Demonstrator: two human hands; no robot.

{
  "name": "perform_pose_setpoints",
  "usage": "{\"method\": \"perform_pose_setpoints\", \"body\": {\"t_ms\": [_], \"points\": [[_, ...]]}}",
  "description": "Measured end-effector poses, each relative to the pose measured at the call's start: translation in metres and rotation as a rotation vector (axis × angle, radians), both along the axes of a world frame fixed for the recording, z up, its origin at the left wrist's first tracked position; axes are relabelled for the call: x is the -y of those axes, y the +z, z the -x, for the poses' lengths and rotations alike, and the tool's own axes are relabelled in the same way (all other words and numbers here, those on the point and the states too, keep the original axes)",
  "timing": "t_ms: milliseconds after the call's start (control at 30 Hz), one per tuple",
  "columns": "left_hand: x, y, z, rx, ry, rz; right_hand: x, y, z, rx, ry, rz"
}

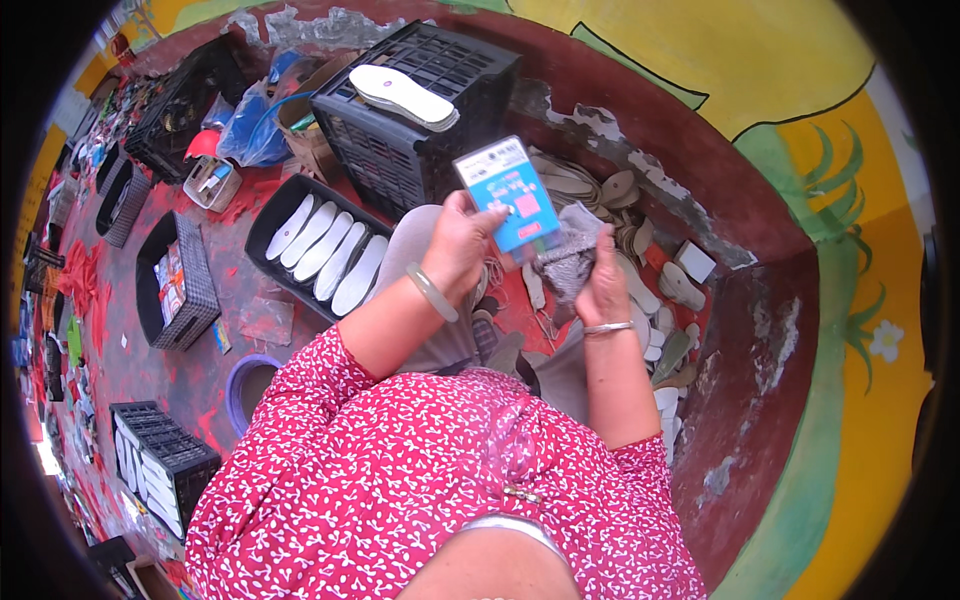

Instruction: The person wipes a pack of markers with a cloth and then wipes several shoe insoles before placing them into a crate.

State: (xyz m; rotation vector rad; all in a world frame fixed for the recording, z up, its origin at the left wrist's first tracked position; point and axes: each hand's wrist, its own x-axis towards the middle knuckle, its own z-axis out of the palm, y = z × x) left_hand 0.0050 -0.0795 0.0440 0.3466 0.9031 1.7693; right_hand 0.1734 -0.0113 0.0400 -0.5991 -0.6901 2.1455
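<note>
My left hand [463, 243] grips a flat blue-and-white packet [522, 222] by its left edge, thumb laid across its front. The packet is tilted, with its white end farthest from me. Just right of it, my right hand [604, 284] is closed on a crumpled grey cloth [568, 265] that looks knitted or fuzzy. The cloth touches or overlaps the packet's lower right corner; I cannot tell which. Both hands are raised above my lap, in front of a heap of insoles [620, 188] by the wall.
White insoles [403, 92] lie on an upturned black plastic crate [400, 150] ahead. A dark bin [262, 232] to its left holds a row of insoles. Farther left stand a checked basket [198, 290], a purple-rimmed bucket [236, 385] and another insole crate [190, 455]. The wall [765, 400] curves along my right.
</note>
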Motion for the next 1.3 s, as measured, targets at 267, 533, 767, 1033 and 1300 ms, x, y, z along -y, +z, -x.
{"method": "perform_pose_setpoints", "body": {"t_ms": [267, 533, 767, 1033, 1300], "points": [[0.008, 0.009, -0.022, 0.107, -0.083, -0.014, 0.012, -0.003, 0.001, 0.329, -0.080, -0.147], [-0.009, -0.001, 0.001, 0.198, -0.062, -0.182, 0.002, 0.012, -0.030, 0.366, -0.050, -0.025], [0.004, 0.008, -0.030, 0.316, -0.416, -0.187, 0.023, 0.046, -0.002, 0.229, 0.068, -0.306], [0.000, -0.024, -0.032, 0.225, -0.250, -0.220, 0.056, 0.028, 0.027, 0.497, -0.049, -1.048], [0.016, 0.008, -0.033, 0.387, -0.429, -0.224, 0.042, 0.039, 0.030, 1.011, -0.255, -1.773]]}}
